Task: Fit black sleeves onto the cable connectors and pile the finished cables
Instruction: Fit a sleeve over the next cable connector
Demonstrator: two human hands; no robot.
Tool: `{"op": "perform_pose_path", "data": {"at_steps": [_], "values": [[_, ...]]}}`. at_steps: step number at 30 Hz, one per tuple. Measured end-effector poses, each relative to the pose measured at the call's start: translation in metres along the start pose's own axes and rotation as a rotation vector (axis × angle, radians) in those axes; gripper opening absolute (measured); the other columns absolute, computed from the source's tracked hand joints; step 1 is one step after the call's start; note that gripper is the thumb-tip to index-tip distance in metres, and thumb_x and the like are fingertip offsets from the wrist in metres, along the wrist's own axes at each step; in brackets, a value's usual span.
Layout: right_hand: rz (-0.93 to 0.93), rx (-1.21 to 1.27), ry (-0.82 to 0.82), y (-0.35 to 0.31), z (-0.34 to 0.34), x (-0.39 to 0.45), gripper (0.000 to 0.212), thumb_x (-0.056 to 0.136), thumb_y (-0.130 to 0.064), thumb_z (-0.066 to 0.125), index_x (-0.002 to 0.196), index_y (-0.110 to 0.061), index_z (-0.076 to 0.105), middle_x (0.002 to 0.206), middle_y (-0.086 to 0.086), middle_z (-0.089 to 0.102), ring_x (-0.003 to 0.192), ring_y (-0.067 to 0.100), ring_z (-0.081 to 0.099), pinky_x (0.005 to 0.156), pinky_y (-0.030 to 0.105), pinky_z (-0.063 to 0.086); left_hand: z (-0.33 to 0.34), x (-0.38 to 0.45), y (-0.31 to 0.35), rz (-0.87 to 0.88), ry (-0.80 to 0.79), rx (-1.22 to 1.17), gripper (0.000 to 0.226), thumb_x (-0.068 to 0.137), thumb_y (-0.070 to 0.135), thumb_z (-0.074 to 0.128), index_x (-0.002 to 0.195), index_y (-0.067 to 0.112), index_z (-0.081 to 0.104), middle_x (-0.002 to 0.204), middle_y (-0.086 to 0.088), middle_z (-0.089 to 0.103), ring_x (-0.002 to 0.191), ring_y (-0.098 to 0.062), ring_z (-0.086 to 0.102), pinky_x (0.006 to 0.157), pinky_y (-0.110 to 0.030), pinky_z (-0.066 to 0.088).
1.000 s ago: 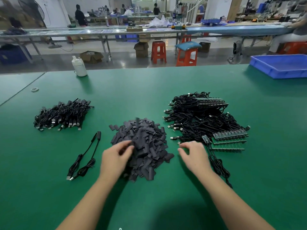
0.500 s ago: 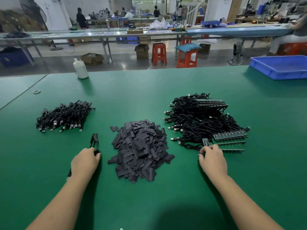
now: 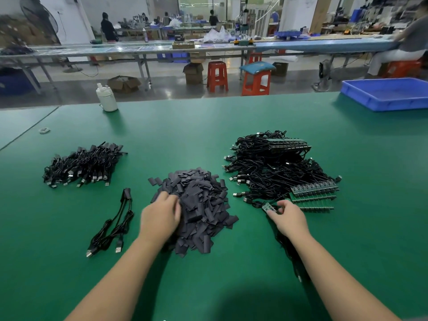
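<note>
Head view: the left hand (image 3: 161, 215) has left the sleeved cables (image 3: 111, 224) at lower left and now digs, fingers curled, into the central sleeve pile (image 3: 199, 205) (grasp unclear); the right hand (image 3: 288, 217) now pinches a small board (image 3: 268, 207) off the unfinished cables (image 3: 273, 172), so another fitting starts

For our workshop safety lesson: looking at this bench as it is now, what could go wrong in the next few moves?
1. The right hand pinches a small circuit board whose cable runs back toward the tangled pile of cables; pulling may drag others along.
2. The left hand digs into the loose heap of sleeves; it may scatter them or lift several.
</note>
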State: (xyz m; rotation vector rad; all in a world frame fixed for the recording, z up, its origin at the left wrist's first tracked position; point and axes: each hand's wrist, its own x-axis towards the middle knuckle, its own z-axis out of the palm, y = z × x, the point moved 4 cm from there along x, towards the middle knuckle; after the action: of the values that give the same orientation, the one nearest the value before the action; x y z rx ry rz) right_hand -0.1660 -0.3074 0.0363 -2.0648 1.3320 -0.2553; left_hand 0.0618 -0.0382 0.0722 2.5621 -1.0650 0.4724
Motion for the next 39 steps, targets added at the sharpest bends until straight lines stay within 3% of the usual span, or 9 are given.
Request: {"op": "perform_pose_path", "data": {"at_steps": [4,11,15,20,26,30,33,36,39], "values": [[0.003,-0.171,0.035,-0.003,0.005,-0.002,0.046,0.095,-0.040,0.063,0.136,-0.022,0.052,0.089,-0.008,0.064,0.070,0.012,0.061,0.052,0.026,0.045,0.012,-0.010,0.057,0.153,-0.131,-0.073,0.026,0.098,0.035,0.045,0.096,0.025,0.068,0.086,0.010,0.059,0.062,-0.010,0.059,0.054,-0.025,0.051],[-0.179,0.081,0.054,-0.025,-0.003,-0.008,0.024,0.091,-0.031,0.069,0.114,-0.027,0.072,0.080,-0.014,0.067,0.068,0.005,0.060,0.054,0.021,0.041,0.024,-0.014,0.110,0.127,-0.318,-0.380,0.028,0.099,0.039,0.044,0.107,0.028,0.069,0.097,0.011,0.067,0.089,-0.012,0.062,0.077,-0.030,0.051],[-0.353,0.341,-0.077,-0.053,-0.001,-0.023,0.006,0.087,-0.023,0.074,0.087,-0.028,0.072,0.075,-0.007,0.068,0.059,-0.001,0.052,0.066,0.021,0.047,0.028,-0.009,0.124,-0.182,-0.422,-0.781,0.025,0.097,0.042,0.055,0.107,0.026,0.071,0.098,0.013,0.072,0.087,-0.004,0.063,0.075,-0.021,0.045],[-0.463,0.301,-0.098,-0.073,0.002,-0.042,0.008,0.086,-0.021,0.074,0.089,-0.026,0.068,0.074,-0.010,0.065,0.057,-0.002,0.051,0.064,0.011,0.044,0.025,-0.006,0.128,-0.589,-0.289,-1.204,0.015,0.090,0.021,0.070,0.081,0.010,0.073,0.063,-0.001,0.064,0.047,-0.006,0.048,0.044,-0.015,0.040],[-0.450,0.250,-0.088,-0.075,0.008,-0.047,0.009,0.088,-0.023,0.073,0.097,-0.025,0.071,0.080,-0.011,0.069,0.060,-0.008,0.056,0.065,0.008,0.044,0.018,-0.006,0.129,-0.563,-0.303,-1.237,0.010,0.088,0.014,0.072,0.092,0.005,0.071,0.065,-0.004,0.064,0.044,-0.006,0.049,0.042,-0.015,0.040],[-0.439,0.248,-0.107,-0.075,0.013,-0.048,0.022,0.090,-0.021,0.070,0.112,-0.022,0.074,0.096,-0.008,0.076,0.083,0.001,0.069,0.084,0.021,0.054,0.018,-0.006,0.126,-0.502,-0.296,-1.141,0.013,0.088,0.022,0.074,0.084,0.010,0.073,0.061,-0.003,0.064,0.044,-0.009,0.047,0.043,-0.016,0.037],[-0.452,0.252,-0.118,-0.076,0.015,-0.049,0.016,0.090,-0.020,0.070,0.103,-0.024,0.078,0.085,-0.008,0.077,0.079,0.007,0.071,0.077,0.022,0.055,0.017,-0.005,0.124,-0.485,-0.267,-1.094,0.016,0.087,0.027,0.074,0.078,0.013,0.073,0.057,-0.002,0.063,0.043,-0.005,0.048,0.042,-0.014,0.037],[-0.429,0.294,-0.092,-0.074,0.019,-0.050,0.010,0.090,-0.021,0.071,0.095,-0.024,0.078,0.077,-0.011,0.075,0.069,-0.004,0.066,0.065,0.014,0.048,0.018,-0.005,0.124,-0.500,-0.253,-1.057,0.015,0.086,0.024,0.075,0.077,0.013,0.072,0.057,0.002,0.064,0.043,-0.003,0.049,0.042,-0.014,0.038],[-0.394,0.320,-0.078,-0.072,0.023,-0.051,0.010,0.090,-0.023,0.071,0.096,-0.023,0.079,0.081,-0.012,0.076,0.075,-0.006,0.068,0.070,0.012,0.049,0.019,-0.007,0.125,-0.527,-0.253,-1.066,0.012,0.086,0.023,0.075,0.079,0.014,0.072,0.062,-0.001,0.068,0.046,-0.007,0.054,0.047,-0.020,0.044]]}}
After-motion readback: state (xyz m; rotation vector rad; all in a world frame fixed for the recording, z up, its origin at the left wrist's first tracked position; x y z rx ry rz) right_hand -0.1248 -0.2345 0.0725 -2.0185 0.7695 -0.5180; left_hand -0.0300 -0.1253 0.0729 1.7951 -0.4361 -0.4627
